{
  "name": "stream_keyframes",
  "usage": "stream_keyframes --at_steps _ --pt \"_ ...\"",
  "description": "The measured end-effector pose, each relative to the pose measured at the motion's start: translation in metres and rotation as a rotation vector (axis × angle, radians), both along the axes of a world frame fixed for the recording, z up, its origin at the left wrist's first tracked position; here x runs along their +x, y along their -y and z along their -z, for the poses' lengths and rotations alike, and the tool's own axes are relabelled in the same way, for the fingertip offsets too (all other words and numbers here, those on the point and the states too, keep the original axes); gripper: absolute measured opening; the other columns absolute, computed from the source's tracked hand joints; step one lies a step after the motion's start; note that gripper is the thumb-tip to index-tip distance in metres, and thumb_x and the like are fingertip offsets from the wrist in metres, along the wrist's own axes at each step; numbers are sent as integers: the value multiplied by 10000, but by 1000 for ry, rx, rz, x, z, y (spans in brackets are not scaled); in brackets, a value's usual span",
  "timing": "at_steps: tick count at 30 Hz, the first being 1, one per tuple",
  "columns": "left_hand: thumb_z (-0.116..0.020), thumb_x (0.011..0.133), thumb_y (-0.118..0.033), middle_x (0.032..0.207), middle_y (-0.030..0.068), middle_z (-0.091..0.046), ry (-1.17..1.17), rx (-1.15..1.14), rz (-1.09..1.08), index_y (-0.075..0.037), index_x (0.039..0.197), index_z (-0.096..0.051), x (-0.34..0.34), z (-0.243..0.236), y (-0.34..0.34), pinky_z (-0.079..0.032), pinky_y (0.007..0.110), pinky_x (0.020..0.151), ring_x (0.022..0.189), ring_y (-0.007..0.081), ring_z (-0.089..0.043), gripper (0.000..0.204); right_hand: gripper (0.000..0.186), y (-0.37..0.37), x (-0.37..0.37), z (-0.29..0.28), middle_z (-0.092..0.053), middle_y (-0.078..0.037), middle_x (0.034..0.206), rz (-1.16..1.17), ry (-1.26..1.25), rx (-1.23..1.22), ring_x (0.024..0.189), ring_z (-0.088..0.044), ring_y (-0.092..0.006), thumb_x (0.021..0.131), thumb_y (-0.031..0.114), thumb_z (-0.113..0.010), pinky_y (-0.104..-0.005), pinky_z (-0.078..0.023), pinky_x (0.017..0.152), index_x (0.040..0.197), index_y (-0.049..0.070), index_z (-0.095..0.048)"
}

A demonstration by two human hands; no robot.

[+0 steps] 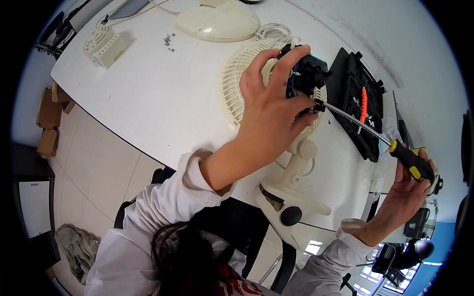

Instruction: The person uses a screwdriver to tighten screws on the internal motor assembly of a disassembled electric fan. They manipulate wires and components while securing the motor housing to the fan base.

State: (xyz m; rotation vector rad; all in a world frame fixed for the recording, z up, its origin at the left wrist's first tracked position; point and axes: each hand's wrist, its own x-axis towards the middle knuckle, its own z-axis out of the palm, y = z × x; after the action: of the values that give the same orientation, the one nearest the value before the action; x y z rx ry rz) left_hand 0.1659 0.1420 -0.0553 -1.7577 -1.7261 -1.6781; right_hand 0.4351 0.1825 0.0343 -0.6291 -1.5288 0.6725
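Observation:
My left hand grips the black fan motor, with blue wires showing at its side. The motor sits over the round cream fan grille, which lies on the table. My right hand is wrapped round the black and yellow handle of a screwdriver. The screwdriver's long shaft slants up to the left, and its tip meets a small black part at the motor's lower edge, beside my left thumb. The exact contact is too small to make out. Below the motor, the cream fan stand reaches past the table's near edge.
An open black tool case with an orange-handled tool lies at the right by the wall. Several loose screws, a vented cream cover, a smooth cream shell and a coiled cable rest on the white table.

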Motion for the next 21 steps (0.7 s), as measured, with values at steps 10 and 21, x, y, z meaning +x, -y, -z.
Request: stream_keyframes --at_steps 10,21 --pt "-859 612 -141 1502 57 -378 14 5 -8 -127 786 -759 0 1 0 -256 487 1077 1315 389 -261 201 435 -4 -4 1 -528 -266 1318 42 7 5 1144 -604 -431 1053 304 -398 -426 -578 930 1367 4 -417" --pt "-859 610 -138 1506 57 -375 24 3 0 -123 786 -759 1 0 0 -250 484 1079 1317 387 -258 203 417 -4 -5 -1 -523 -259 1327 27 21 9 1148 -602 -430 1054 284 -400 -429 -572 940 1370 13 -420"
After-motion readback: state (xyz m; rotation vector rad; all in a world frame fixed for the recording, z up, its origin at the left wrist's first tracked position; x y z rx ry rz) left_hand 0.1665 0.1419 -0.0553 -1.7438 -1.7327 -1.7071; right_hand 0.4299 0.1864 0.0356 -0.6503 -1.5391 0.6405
